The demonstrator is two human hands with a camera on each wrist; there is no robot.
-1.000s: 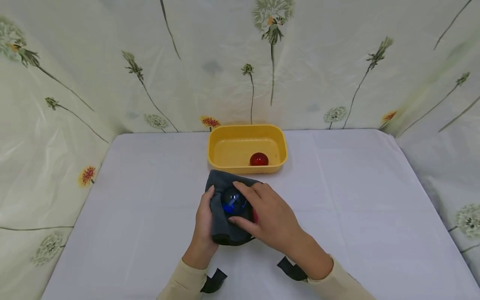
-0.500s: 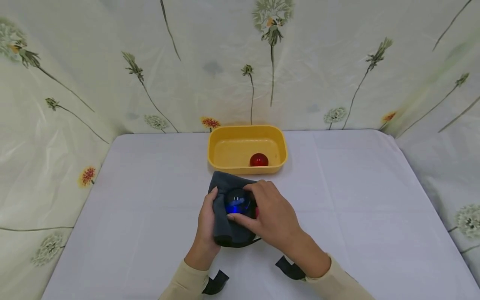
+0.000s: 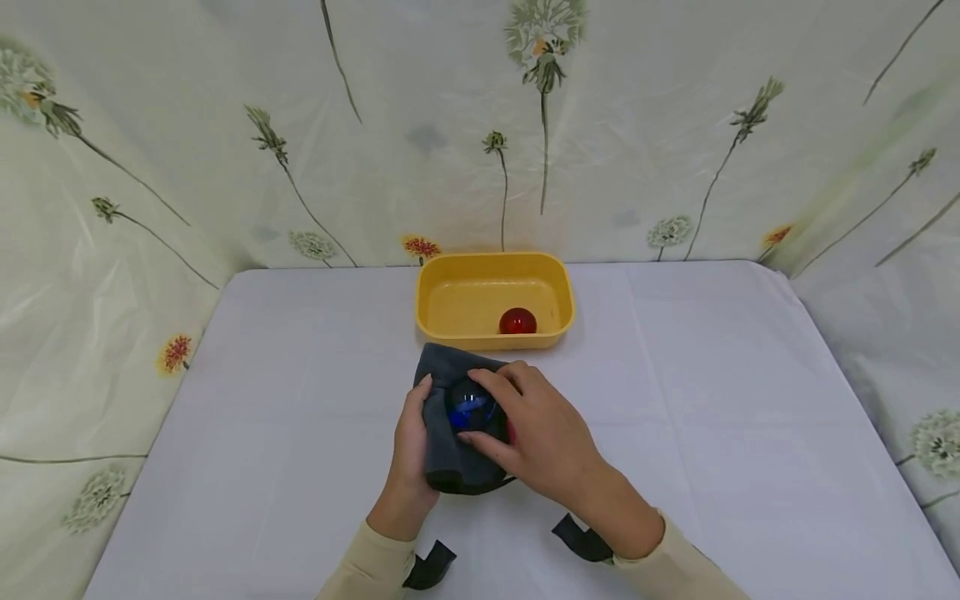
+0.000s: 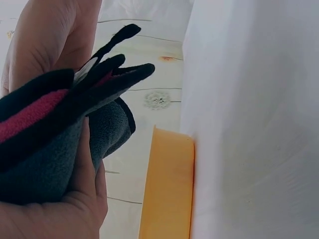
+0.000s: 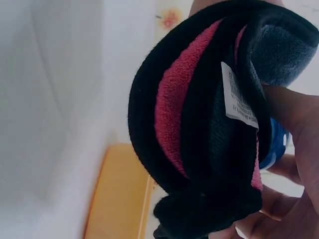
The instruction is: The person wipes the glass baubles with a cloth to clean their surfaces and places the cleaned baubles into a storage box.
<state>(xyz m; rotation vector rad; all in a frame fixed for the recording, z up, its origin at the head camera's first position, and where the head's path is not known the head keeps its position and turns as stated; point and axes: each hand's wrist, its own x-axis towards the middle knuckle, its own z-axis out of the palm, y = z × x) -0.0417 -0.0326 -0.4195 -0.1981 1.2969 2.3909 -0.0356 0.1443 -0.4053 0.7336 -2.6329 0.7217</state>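
A folded dark blue-grey cloth [image 3: 448,364], pink inside with black edging, is held above the table by my left hand [image 3: 408,454]. The thumb lies along the cloth's left side, and the fingers pass behind it. A shiny dark blue ball [image 3: 467,408] nestles against the cloth. Curled around the ball from the right is my right hand [image 3: 551,433], thumb below and fingers above. In the right wrist view, a white label [image 5: 235,94] hangs from the cloth, and only a sliver of the blue ball [image 5: 275,144] shows.
Just beyond the hands, a yellow tray [image 3: 457,342] stands at the table's back edge. Inside it lies a red ball [image 3: 517,321]. A white cloth covers the table [image 3: 712,400], and a flower-printed sheet [image 3: 420,167] hangs behind it.
The right fingers have shifted over the blue ball, drawing back and then reaching across again. Cloth and ball moved slightly right, then partly back left. The tray and red ball stay put.
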